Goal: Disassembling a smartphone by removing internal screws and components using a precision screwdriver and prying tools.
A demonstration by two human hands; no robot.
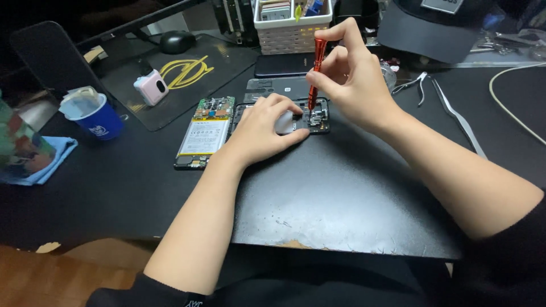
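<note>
— Labels noted?

— One: a pale yellow-white rectangular label (pixel 203 136) on the battery of the opened phone (pixel 206 132), just left of my left hand (pixel 263 128).

— Screens?

— A dark phone (pixel 282 65) lies flat before the white basket (pixel 291 34), unlit.
</note>
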